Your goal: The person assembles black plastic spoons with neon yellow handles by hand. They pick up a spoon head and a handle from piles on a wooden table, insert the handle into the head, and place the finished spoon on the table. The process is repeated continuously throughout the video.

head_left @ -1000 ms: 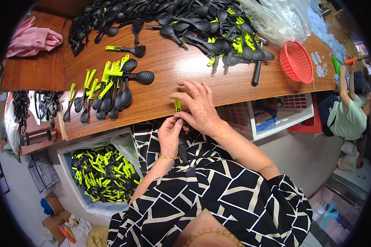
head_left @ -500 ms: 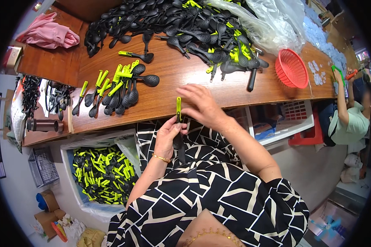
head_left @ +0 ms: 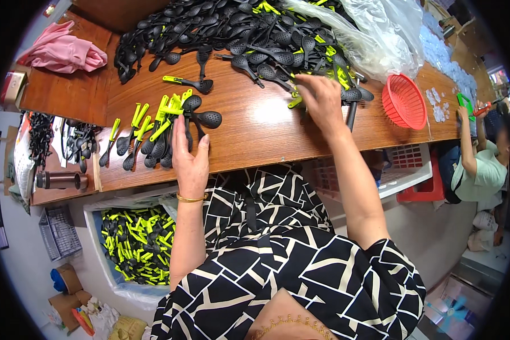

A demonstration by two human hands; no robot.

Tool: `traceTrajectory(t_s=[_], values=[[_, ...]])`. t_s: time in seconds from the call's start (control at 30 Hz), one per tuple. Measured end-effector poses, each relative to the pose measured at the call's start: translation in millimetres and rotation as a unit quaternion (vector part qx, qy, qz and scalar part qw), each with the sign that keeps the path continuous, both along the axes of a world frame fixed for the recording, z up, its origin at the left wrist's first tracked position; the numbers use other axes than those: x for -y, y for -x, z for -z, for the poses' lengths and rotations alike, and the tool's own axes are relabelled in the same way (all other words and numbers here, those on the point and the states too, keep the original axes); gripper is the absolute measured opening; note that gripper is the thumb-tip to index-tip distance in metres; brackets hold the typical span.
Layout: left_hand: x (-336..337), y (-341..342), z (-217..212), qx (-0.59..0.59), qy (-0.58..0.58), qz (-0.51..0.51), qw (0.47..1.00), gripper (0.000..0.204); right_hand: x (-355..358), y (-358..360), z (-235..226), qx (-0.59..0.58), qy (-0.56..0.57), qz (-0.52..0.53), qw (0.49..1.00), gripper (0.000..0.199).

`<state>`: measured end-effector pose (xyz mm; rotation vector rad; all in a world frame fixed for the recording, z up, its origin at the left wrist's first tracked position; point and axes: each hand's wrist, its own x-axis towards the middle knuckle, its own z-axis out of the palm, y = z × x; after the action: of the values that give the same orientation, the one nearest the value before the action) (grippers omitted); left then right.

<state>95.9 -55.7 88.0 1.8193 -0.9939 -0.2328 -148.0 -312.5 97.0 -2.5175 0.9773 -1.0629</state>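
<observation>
My left hand (head_left: 191,156) is open, its fingers stretched beside a group of black slotted spoons (head_left: 164,141) with bright green handles at the table's left. Whether it touches them I cannot tell. Over the table to the right, my right hand (head_left: 324,105) reaches out with its fingers apart and slightly bent. Bright green handle pieces (head_left: 294,102) lie by its fingertips, in front of a large heap of black slotted spoon heads (head_left: 226,28). One green-handled spoon (head_left: 188,83) lies alone between the group and the heap.
A red plastic basket (head_left: 404,102) stands at the table's right, near clear plastic sheeting (head_left: 374,34). Below the table on the left is a lined bin (head_left: 99,249) full of green-handled spoons. Pink cloth (head_left: 62,48) lies at the far left. Another person (head_left: 484,167) works at the right.
My left hand has moved left and forward to the spoon group; the green-handled piece it held is no longer in it. My right hand has moved right and forward toward the green handle pieces.
</observation>
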Motion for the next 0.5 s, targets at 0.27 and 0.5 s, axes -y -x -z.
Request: traceTrajectory(t_s=[0.27,0.5], values=[[48,82,13,-0.489,0.064,0.153,0.857,0.044,-110,5,-3,0.034,-0.264,-0.258,0.929,0.024],[50,87,26,-0.516,0.013,0.162,0.841,0.049,-2,19,6,-0.167,0.107,-0.039,0.979,0.016]])
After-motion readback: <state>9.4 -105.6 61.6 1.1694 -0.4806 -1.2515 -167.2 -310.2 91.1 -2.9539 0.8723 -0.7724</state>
